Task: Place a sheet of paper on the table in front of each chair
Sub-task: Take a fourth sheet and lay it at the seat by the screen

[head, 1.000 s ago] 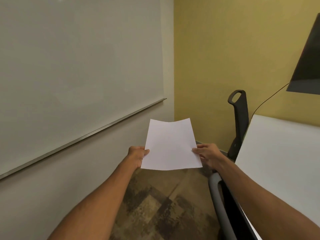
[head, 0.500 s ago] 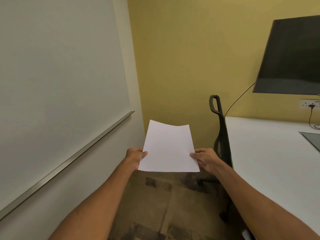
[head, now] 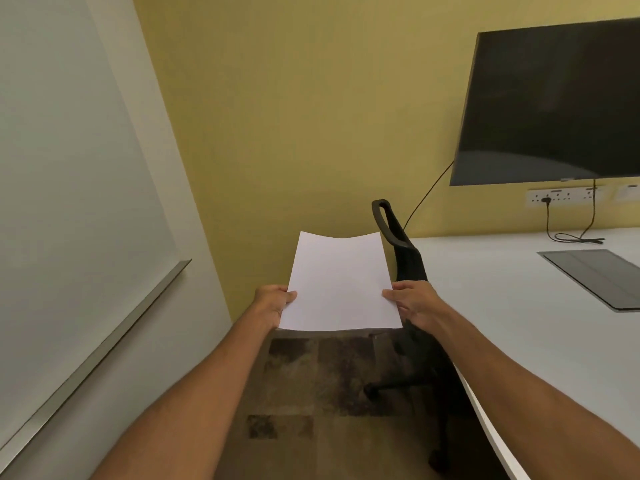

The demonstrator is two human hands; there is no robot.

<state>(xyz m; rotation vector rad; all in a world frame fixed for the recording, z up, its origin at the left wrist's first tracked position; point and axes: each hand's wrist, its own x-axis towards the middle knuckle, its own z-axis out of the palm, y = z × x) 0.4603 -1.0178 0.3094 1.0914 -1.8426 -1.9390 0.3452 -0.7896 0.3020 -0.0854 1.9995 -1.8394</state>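
Paper (head: 339, 285) still held by left hand (head: 273, 303), right hand (head: 414, 303), more table (head: 512, 323) visible

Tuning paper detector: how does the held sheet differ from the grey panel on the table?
The sheet is white, the grey panel dark. The sheet hangs in the air, pinched by the left hand and right hand; the panel lies flat on the table. The sheet's far edge sags; the panel's is straight. Both are rectangular.
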